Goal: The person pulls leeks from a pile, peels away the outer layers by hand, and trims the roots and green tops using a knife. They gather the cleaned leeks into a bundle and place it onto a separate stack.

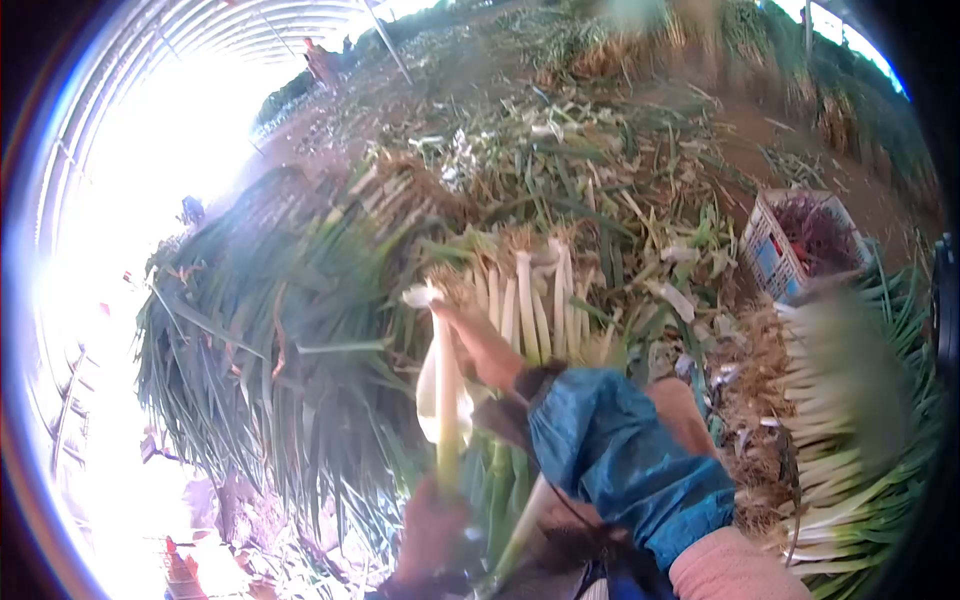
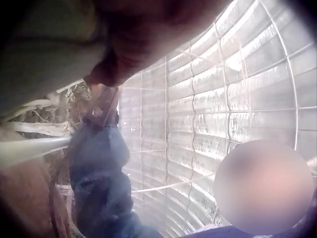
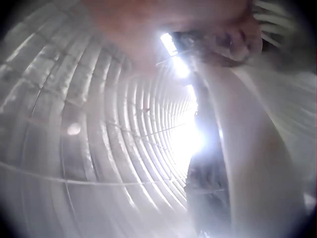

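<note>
In the head view, a long white-and-green stalk, a large green onion (image 1: 447, 400), stands upright with its root end on top. Low on its green part, my left hand (image 1: 432, 530), blurred, grips it. At the root end my right hand (image 1: 485, 345) pinches the top of the onion with its fingers. A loose pale outer leaf (image 1: 428, 405) hangs beside the stalk below that hand. The right wrist view shows the right hand (image 3: 198, 29) at the top and a broad pale stalk close below it. In the left wrist view the left hand (image 2: 148, 39) is dark and close to the camera.
Untrimmed green onions (image 1: 280, 330) lie heaped at left. Several white-stemmed onions (image 1: 530, 310) lie just beyond my hands. A row of cleaned onions (image 1: 830, 480) stretches along the right, near a white crate (image 1: 775, 240). Leaf scraps (image 1: 600, 150) cover the ground behind.
</note>
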### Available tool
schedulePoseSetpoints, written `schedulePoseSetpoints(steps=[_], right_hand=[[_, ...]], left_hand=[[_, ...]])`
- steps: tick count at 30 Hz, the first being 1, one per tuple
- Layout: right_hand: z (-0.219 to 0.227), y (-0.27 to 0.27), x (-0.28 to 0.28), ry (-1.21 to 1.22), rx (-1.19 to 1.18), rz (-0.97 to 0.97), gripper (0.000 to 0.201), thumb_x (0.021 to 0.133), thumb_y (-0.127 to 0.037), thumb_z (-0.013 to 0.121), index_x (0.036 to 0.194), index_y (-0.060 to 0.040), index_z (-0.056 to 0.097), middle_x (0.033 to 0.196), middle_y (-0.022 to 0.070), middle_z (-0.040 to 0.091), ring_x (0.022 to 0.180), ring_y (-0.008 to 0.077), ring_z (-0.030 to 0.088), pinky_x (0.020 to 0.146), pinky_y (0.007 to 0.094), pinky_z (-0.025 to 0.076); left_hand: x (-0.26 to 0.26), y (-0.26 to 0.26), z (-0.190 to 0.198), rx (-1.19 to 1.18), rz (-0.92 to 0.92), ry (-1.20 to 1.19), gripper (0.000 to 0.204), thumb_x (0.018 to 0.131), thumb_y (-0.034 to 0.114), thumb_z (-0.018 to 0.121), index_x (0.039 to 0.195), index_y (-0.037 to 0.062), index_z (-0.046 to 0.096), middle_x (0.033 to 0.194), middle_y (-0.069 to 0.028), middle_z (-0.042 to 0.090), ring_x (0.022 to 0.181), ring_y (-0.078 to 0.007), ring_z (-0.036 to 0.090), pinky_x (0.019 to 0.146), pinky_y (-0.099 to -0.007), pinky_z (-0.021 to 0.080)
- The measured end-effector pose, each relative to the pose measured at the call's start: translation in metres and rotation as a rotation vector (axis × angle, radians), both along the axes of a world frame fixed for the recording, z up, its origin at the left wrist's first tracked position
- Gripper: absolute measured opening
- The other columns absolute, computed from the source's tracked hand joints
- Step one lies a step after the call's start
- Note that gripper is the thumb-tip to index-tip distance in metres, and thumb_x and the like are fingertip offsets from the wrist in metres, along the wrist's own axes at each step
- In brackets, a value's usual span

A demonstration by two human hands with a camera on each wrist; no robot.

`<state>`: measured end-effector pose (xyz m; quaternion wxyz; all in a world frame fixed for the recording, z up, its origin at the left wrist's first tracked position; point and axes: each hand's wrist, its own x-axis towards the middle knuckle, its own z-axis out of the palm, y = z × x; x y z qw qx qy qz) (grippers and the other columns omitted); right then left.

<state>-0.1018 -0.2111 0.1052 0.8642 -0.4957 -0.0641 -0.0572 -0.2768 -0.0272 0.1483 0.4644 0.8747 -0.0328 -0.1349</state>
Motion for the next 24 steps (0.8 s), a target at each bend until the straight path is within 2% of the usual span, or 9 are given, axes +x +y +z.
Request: schedulePoseSetpoints(steps=[3, 5, 7, 8, 14, 16, 20, 22, 24], right_hand=[[0.006, 0.001, 0.000, 0.511, 0.513, 0.384, 0.025, 0.088, -0.011, 0.056, 0.111, -0.0063, 0.049, 0.098, 0.0084, 0.054, 0.093, 0.0207, 0.055, 0.080, 0.0373, 0.047], [-0.002, -0.001, 0.000, 0.403, 0.500, 0.429, 0.031, 0.085, -0.012, 0.061, 0.110, -0.0055, 0.046, 0.089, 0.0069, 0.055, 0.080, 0.0188, 0.057, 0.070, 0.0337, 0.050], [0.007, -0.004, -0.008, 0.299, 0.417, 0.384, 0.032, 0.084, -0.011, 0.062, 0.110, -0.0053, 0.044, 0.085, 0.0060, 0.054, 0.074, 0.0178, 0.057, 0.066, 0.0317, 0.051], [0.016, -0.008, -0.012, 0.315, 0.352, 0.372, 0.047, 0.086, -0.014, 0.060, 0.125, -0.0043, 0.036, 0.079, 0.0044, 0.051, 0.069, 0.0131, 0.056, 0.058, 0.0222, 0.048], [0.032, -0.079, -0.025, 0.004, -0.333, 0.431, 0.048, 0.087, -0.019, 0.060, 0.127, -0.0024, 0.038, 0.081, -0.0016, 0.053, 0.060, 0.0018, 0.048, 0.048, 0.0176, 0.037], [0.032, -0.092, -0.022, -0.063, -0.299, 0.471, 0.046, 0.087, -0.019, 0.061, 0.124, -0.0015, 0.042, 0.081, -0.0015, 0.052, 0.061, 0.0020, 0.047, 0.048, 0.0175, 0.037], [0.085, -0.131, -0.047, 0.199, -0.587, 0.363, 0.032, 0.085, -0.022, 0.061, 0.109, -0.0006, 0.054, 0.079, -0.0019, 0.050, 0.061, 0.0036, 0.047, 0.048, 0.0181, 0.037], [0.037, -0.150, -0.017, -0.106, -1.000, 0.163, 0.025, 0.085, -0.024, 0.060, 0.095, -0.0018, 0.058, 0.075, 0.0000, 0.053, 0.058, 0.0090, 0.050, 0.051, 0.0250, 0.042], [0.064, -0.183, -0.009, -0.195, -1.713, -0.084, 0.020, 0.087, -0.023, 0.055, 0.084, -0.0036, 0.058, 0.068, 0.0064, 0.059, 0.057, 0.0173, 0.057, 0.056, 0.0345, 0.048]], left_hand=[[-0.001, 0.006, -0.015, -0.060, -0.085, -0.033, 0.035, 0.070, 0.002, 0.060, 0.104, -0.0031, 0.057, 0.072, -0.0022, 0.055, 0.060, -0.0081, 0.050, 0.054, -0.0220, 0.040], [-0.007, -0.029, 0.033, -0.291, 0.131, 0.256, 0.034, 0.069, 0.002, 0.061, 0.101, -0.0048, 0.056, 0.072, -0.0036, 0.056, 0.060, -0.0091, 0.051, 0.054, -0.0227, 0.041], [-0.002, -0.019, 0.031, -0.226, 0.109, 0.287, 0.036, 0.065, 0.001, 0.061, 0.099, -0.0057, 0.055, 0.071, -0.0057, 0.057, 0.060, -0.0110, 0.053, 0.055, -0.0244, 0.043], [-0.001, -0.020, 0.037, -0.253, 0.092, 0.303, 0.037, 0.064, 0.001, 0.061, 0.100, -0.0054, 0.055, 0.071, -0.0059, 0.057, 0.060, -0.0113, 0.053, 0.054, -0.0246, 0.043], [0.008, 0.001, 0.022, -0.507, 0.068, 0.432, 0.052, 0.057, 0.004, 0.065, 0.107, -0.0038, 0.056, 0.065, -0.0078, 0.058, 0.053, -0.0130, 0.053, 0.048, -0.0245, 0.042], [0.016, 0.011, 0.007, -0.527, -0.002, 0.437, 0.054, 0.057, 0.005, 0.065, 0.109, -0.0034, 0.055, 0.063, -0.0081, 0.058, 0.051, -0.0134, 0.053, 0.047, -0.0246, 0.042], [0.021, 0.014, 0.004, -0.585, -0.089, 0.538, 0.050, 0.063, 0.009, 0.068, 0.111, -0.0044, 0.057, 0.079, -0.0076, 0.062, 0.066, -0.0121, 0.057, 0.059, -0.0243, 0.045], [0.025, 0.020, 0.001, -0.632, -0.128, 0.596, 0.047, 0.069, 0.008, 0.068, 0.114, -0.0031, 0.056, 0.089, -0.0063, 0.065, 0.076, -0.0113, 0.059, 0.068, -0.0249, 0.047], [0.028, 0.006, 0.006, -0.456, -0.108, 0.555, 0.054, 0.061, 0.008, 0.067, 0.113, -0.0048, 0.055, 0.075, -0.0076, 0.060, 0.062, -0.0123, 0.055, 0.055, -0.0238, 0.044]])
